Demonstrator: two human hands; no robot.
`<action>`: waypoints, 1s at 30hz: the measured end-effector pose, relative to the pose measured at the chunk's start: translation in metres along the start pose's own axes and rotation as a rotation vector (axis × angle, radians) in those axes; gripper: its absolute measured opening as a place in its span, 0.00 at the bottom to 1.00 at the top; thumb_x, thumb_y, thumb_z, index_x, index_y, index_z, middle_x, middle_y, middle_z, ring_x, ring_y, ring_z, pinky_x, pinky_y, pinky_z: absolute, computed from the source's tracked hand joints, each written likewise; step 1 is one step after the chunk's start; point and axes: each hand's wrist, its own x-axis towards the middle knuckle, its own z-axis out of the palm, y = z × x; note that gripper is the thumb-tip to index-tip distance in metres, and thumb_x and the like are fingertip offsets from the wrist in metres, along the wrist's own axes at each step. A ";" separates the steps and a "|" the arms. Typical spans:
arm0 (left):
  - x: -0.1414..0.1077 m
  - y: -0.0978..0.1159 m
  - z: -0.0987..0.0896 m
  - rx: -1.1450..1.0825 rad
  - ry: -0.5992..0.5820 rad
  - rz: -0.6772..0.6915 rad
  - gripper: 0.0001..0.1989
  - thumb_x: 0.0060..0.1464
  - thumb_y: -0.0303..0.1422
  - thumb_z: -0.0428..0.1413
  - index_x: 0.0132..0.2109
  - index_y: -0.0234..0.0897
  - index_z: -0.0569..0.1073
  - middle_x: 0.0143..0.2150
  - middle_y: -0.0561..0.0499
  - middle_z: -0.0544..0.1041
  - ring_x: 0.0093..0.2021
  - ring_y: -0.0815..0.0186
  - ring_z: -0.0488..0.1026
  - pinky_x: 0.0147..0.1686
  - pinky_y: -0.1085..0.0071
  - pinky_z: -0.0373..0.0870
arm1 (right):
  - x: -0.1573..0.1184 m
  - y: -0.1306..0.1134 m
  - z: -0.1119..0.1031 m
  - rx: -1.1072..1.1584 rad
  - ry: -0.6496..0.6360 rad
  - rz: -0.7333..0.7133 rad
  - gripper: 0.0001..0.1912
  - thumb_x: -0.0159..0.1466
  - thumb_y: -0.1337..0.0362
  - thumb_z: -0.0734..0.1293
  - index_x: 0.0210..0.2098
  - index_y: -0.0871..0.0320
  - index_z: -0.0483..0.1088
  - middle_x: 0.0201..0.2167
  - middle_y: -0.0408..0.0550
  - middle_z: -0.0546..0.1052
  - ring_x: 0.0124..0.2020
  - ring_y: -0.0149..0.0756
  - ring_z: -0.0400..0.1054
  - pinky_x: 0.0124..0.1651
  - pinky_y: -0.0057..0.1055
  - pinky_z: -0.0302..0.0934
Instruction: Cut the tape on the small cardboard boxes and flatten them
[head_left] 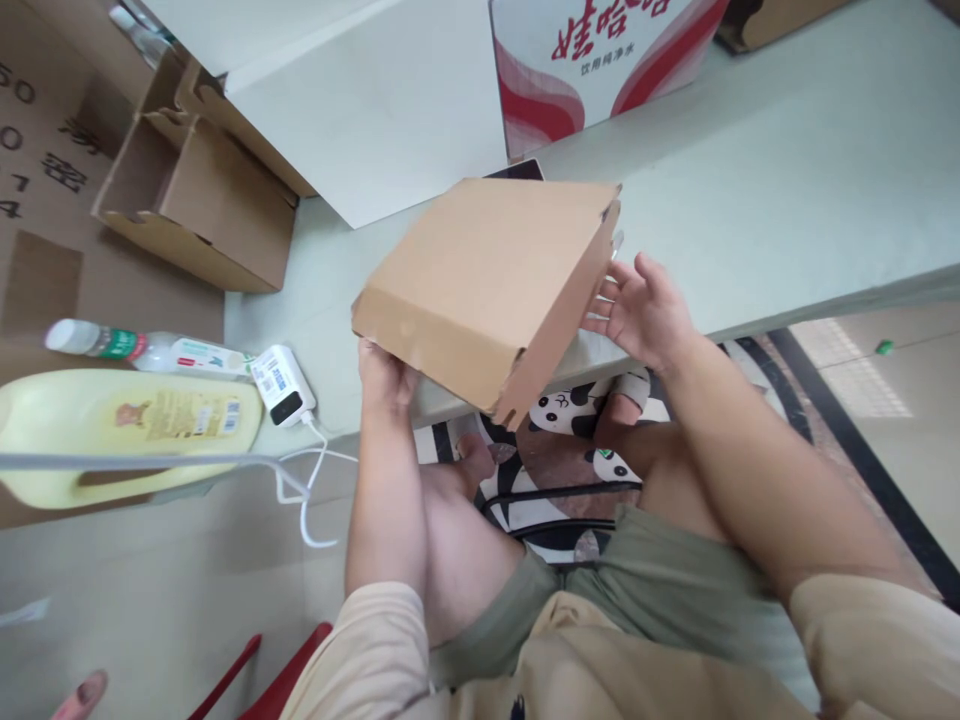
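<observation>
A flat brown cardboard box (480,275) is tilted at the front edge of the pale table (787,190). My left hand (384,375) grips its near left corner from below, with the fingers partly hidden under the cardboard. At the box's right side is my right hand (637,310), its fingers spread and the fingertips close to the side flap; whether they touch it is unclear. Behind the box, part of a dark flat object (519,171) shows.
On the left are open cardboard boxes (217,200), a clear bottle (154,350), a yellow jug (135,420) and a white device (281,385) with a cable. A white panel (382,110) and a red-and-white carton (592,60) stand at the back.
</observation>
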 end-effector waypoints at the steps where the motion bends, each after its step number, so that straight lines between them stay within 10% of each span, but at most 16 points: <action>1: 0.000 0.000 0.001 -0.004 0.016 0.036 0.22 0.48 0.49 0.68 0.44 0.40 0.78 0.43 0.49 0.81 0.44 0.64 0.78 0.47 0.68 0.76 | -0.002 -0.003 0.001 0.063 -0.039 0.047 0.38 0.62 0.29 0.52 0.55 0.49 0.67 0.45 0.53 0.80 0.42 0.48 0.77 0.45 0.51 0.74; 7: -0.002 -0.008 0.001 0.155 0.078 0.256 0.17 0.41 0.45 0.72 0.37 0.44 0.83 0.40 0.52 0.83 0.46 0.61 0.80 0.52 0.65 0.77 | -0.004 -0.013 0.008 0.104 -0.016 0.057 0.41 0.63 0.29 0.49 0.55 0.52 0.69 0.44 0.54 0.81 0.47 0.50 0.77 0.50 0.51 0.73; 11: -0.001 -0.017 -0.008 0.424 -0.105 0.329 0.12 0.44 0.37 0.71 0.39 0.43 0.85 0.49 0.46 0.82 0.53 0.59 0.78 0.60 0.62 0.73 | -0.005 -0.015 0.008 0.053 0.093 -0.022 0.41 0.62 0.28 0.48 0.52 0.50 0.71 0.46 0.53 0.81 0.53 0.50 0.75 0.53 0.51 0.71; 17: 0.006 -0.024 -0.022 0.629 -0.380 0.274 0.14 0.47 0.36 0.67 0.43 0.44 0.85 0.57 0.44 0.78 0.62 0.52 0.73 0.65 0.51 0.68 | -0.010 -0.023 0.011 0.309 0.319 0.315 0.18 0.53 0.58 0.71 0.42 0.53 0.71 0.42 0.49 0.82 0.44 0.48 0.78 0.46 0.46 0.76; 22: 0.011 -0.019 -0.024 0.329 -0.158 0.253 0.19 0.45 0.41 0.66 0.47 0.47 0.82 0.64 0.50 0.73 0.70 0.50 0.63 0.69 0.55 0.63 | -0.011 -0.029 0.013 0.361 0.356 0.338 0.12 0.51 0.62 0.70 0.36 0.55 0.73 0.35 0.49 0.82 0.39 0.49 0.79 0.44 0.46 0.77; 26: 0.005 -0.011 -0.016 0.182 -0.079 0.007 0.33 0.41 0.42 0.70 0.56 0.44 0.74 0.55 0.45 0.80 0.55 0.52 0.78 0.49 0.61 0.77 | -0.017 -0.031 0.017 0.281 0.305 0.336 0.11 0.52 0.57 0.71 0.32 0.55 0.74 0.31 0.49 0.82 0.37 0.48 0.79 0.44 0.46 0.76; 30: 0.000 -0.003 -0.010 0.062 -0.024 -0.058 0.26 0.40 0.39 0.68 0.49 0.40 0.77 0.43 0.48 0.83 0.42 0.59 0.81 0.35 0.70 0.75 | -0.031 -0.038 0.019 0.235 0.338 0.296 0.13 0.50 0.55 0.72 0.31 0.54 0.73 0.29 0.48 0.82 0.36 0.47 0.78 0.44 0.45 0.75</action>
